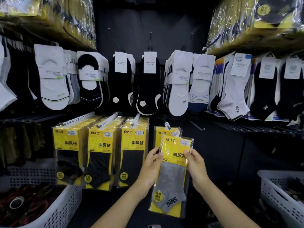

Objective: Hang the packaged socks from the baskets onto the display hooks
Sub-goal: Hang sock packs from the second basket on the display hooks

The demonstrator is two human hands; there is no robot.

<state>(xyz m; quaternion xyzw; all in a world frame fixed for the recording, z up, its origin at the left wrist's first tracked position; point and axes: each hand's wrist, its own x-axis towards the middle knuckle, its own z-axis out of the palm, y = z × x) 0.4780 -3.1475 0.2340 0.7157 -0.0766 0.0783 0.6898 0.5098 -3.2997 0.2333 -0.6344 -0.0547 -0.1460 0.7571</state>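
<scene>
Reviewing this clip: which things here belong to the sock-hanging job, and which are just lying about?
Job: grey sock pack held by left hand and right hand; hook behind it; left basket; right basket.
Lying about: tape roll; upper-row socks.

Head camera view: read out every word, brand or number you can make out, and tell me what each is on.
"达足": top left of the grey-sock pack and of the hanging black-sock packs.
"消臭袜": yellow panel of the black-sock packs.
"Guanwe", then cut off: white header card on a striped sock.
Too small or blurred: price stickers, round yellow badges, other header cards, lettering on the socks.
</scene>
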